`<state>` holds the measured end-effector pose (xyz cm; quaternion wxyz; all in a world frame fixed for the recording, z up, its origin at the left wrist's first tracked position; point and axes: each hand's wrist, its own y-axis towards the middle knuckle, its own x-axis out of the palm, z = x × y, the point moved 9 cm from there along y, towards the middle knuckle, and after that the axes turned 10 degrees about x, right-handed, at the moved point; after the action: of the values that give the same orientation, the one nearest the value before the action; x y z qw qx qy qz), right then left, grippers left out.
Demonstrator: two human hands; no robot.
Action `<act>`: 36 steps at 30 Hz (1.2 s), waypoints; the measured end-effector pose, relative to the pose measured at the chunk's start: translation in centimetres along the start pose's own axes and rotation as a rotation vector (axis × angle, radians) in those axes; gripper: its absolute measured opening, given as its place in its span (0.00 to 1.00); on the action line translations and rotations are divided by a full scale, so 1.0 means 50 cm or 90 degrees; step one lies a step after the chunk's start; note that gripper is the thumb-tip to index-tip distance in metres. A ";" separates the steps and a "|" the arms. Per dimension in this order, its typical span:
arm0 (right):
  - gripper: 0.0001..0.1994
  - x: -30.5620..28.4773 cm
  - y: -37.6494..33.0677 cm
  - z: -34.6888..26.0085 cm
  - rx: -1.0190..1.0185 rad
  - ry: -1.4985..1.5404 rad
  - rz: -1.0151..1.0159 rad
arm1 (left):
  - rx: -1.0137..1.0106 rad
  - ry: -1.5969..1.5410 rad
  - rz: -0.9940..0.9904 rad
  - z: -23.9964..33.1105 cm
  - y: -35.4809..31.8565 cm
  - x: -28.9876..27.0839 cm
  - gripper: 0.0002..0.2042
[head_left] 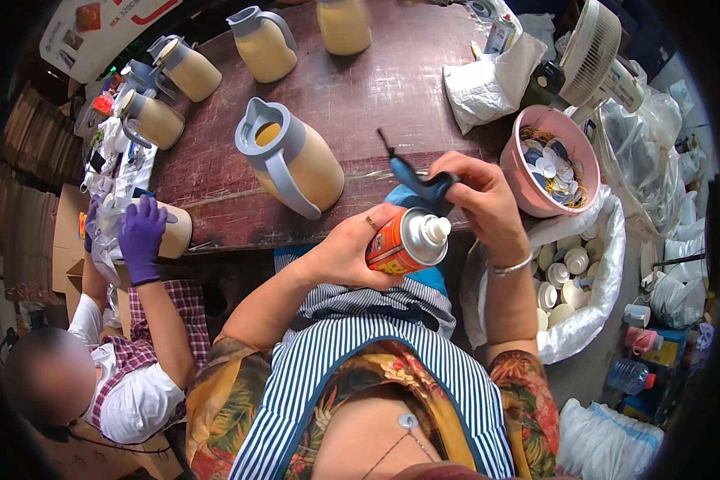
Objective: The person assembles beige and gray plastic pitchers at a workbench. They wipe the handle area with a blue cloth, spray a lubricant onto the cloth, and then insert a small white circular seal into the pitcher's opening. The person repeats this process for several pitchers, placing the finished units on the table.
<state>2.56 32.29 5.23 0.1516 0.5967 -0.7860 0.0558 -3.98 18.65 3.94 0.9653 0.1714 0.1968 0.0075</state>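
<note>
At far left, a co-worker's purple-gloved hand [142, 238] rests on a cream jug lying on its side at the wooden table's [376, 88] near edge. At centre, a cream thermos jug [290, 158] with a grey handle stands at about 11 o'clock from the person's hands. The left hand [346, 250] is wrapped fully around an orange spray can [403, 243], its long axis tilted, white nozzle pointing toward 2 o'clock. Just beyond the nozzle, at 1 o'clock, the right hand [482, 202] pinches a small blue plastic part [421, 182], fingers closed on it. Can and part sit near, not touching. At right, a pink bowl [516, 172] holds small white discs.
</note>
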 end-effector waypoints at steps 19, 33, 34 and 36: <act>0.09 0.147 -0.022 -0.026 0.032 -0.552 -0.378 | -0.180 -0.014 -0.362 0.035 -0.053 0.042 0.34; 0.08 0.149 -0.074 0.015 -0.091 -0.487 -0.317 | -0.250 -0.087 -0.432 0.019 -0.096 0.087 0.32; 0.09 0.160 -0.080 0.000 -0.136 -0.524 -0.326 | -0.246 -0.094 -0.445 0.017 -0.098 0.089 0.32; 0.10 0.190 -0.099 -0.038 -0.224 -0.595 -0.350 | -0.240 -0.110 -0.464 0.017 -0.106 0.093 0.31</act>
<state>5.30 22.67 9.46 -0.1064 0.7065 -0.5828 -0.3872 0.34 13.78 1.17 0.9322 -0.0889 0.1584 -0.3130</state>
